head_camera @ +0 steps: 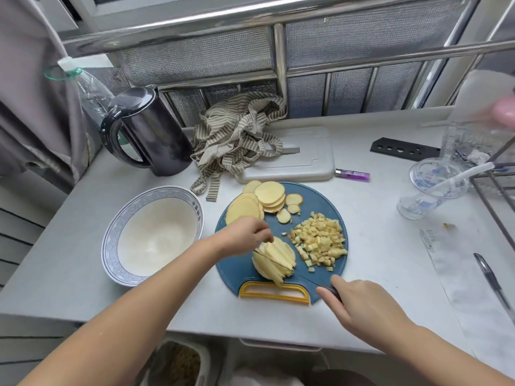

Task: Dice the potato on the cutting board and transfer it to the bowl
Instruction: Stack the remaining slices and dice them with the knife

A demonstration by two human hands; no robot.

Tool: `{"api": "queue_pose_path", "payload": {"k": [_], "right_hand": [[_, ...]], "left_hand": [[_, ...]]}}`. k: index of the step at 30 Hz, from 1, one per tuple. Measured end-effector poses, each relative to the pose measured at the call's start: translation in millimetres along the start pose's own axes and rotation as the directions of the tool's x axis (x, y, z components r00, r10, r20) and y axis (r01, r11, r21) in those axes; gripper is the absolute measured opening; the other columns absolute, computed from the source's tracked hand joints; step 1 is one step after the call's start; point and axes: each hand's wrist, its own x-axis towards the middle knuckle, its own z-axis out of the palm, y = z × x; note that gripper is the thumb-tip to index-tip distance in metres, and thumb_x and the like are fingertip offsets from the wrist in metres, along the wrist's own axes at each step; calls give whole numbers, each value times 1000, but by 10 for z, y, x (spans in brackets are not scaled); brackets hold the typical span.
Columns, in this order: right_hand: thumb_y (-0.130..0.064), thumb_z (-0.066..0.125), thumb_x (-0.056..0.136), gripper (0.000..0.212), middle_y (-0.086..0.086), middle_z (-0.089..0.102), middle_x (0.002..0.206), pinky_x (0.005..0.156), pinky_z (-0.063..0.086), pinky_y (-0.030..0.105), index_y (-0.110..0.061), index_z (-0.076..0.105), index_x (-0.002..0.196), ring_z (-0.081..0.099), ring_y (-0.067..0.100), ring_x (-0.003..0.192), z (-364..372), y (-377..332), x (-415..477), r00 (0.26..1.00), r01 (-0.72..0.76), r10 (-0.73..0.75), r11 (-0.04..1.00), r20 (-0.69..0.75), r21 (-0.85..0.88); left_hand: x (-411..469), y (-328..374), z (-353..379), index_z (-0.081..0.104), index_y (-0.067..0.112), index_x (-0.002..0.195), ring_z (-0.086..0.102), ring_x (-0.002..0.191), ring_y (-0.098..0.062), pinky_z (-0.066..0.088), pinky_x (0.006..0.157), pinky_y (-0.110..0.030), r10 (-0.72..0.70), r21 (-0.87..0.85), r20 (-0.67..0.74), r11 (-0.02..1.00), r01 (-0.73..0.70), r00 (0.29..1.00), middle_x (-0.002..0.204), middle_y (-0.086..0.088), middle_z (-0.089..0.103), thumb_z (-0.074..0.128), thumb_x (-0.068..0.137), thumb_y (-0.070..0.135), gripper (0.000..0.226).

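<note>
A round blue cutting board (317, 199) with a yellow handle lies on the grey counter. On it are round potato slices (269, 194) at the back, a heap of diced potato (320, 238) at the right, and a stack of potato strips (274, 259) at the front. My left hand (245, 235) presses curled fingertips on the strips' far edge. My right hand (359, 305) grips the dark handle of a knife (278, 263), whose blade lies across the strips. An empty white bowl (152, 235) with a blue rim stands left of the board.
A black kettle (147, 132) and a plastic bottle stand at the back left. A striped cloth (237, 140) lies on a grey board (306, 160) behind. A purple lighter (352, 174), a clear cup (434, 185), a wire rack and a pen (490, 282) are at the right.
</note>
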Motion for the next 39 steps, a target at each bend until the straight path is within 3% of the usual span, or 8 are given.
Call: {"api": "queue_pose_path", "payload": {"k": [4, 8, 11, 15, 20, 28, 34, 39], "right_hand": [[-57, 25, 95, 42, -6, 48, 61, 59, 35, 31, -26, 36, 69, 49, 15, 62, -88, 124, -98, 982, -175, 186, 958, -26, 229], [-50, 35, 98, 43, -3, 50, 56, 59, 37, 31, -20, 43, 66, 52, 17, 61, -89, 172, -99, 942, -298, 334, 869, -25, 396], [-48, 37, 98, 43, -3, 49, 55, 58, 38, 30, -21, 42, 64, 50, 15, 58, -90, 107, -71, 922, -343, 388, 821, -7, 456], [-44, 40, 99, 43, -5, 43, 53, 57, 36, 30, -23, 37, 62, 43, 12, 53, -67, -12, -47, 895, -396, 446, 771, 21, 499], [-43, 40, 98, 42, -5, 39, 51, 57, 34, 33, -22, 36, 62, 38, 14, 52, -10, -163, -64, 866, -437, 500, 730, 25, 525], [-44, 38, 99, 41, -3, 39, 50, 52, 29, 27, -22, 37, 64, 38, 14, 51, 172, -446, -129, 822, -489, 568, 664, 44, 566], [-44, 37, 98, 41, -4, 44, 50, 55, 31, 29, -22, 36, 64, 39, 13, 53, 327, -660, -216, 764, -539, 642, 585, 61, 606], [-50, 33, 95, 43, 3, 43, 52, 57, 33, 30, -18, 38, 66, 39, 14, 53, 448, -851, -266, 739, -549, 672, 561, 46, 620]], "left_hand": [[-20, -124, -87, 62, 15, 120, 57, 108, -18, 42, 88, -21, 101, 198, -43, 976, -91, 994, 118, -1, 61, 58, 90, 13, 30], [-8, -262, 161, 39, 21, 143, 34, 133, -17, 28, 108, -25, 309, 465, 124, 821, -330, 943, 144, 0, 39, 79, 74, 41, 82], [127, -308, 329, 29, 20, 149, 19, 144, -19, 11, 117, -29, 432, 534, 228, 694, -483, 872, 155, 0, 28, 78, 69, 53, 99], [295, -435, 373, 31, 16, 149, 21, 145, -20, 8, 118, -29, 523, 452, 259, 677, -580, 812, 154, -1, 32, 70, 70, 65, 101], [368, -571, 439, 37, 22, 147, 36, 130, -21, 25, 113, -31, 621, 448, 225, 618, -646, 751, 141, -3, 46, 57, 81, 66, 82], [378, -709, 652, 43, 24, 141, 35, 128, -21, 8, 112, -21, 653, 433, 70, 661, -613, 754, 136, -1, 51, 58, 73, 60, 78], [375, -718, 736, 49, 25, 130, 40, 120, -17, 18, 107, -29, 648, 418, -65, 708, -569, 759, 129, 5, 53, 53, 67, 59, 71], [188, -730, 954, 56, 23, 121, 40, 111, -19, 21, 101, -33, 461, 379, -384, 869, -318, 800, 117, 3, 55, 53, 63, 58, 68]]}}
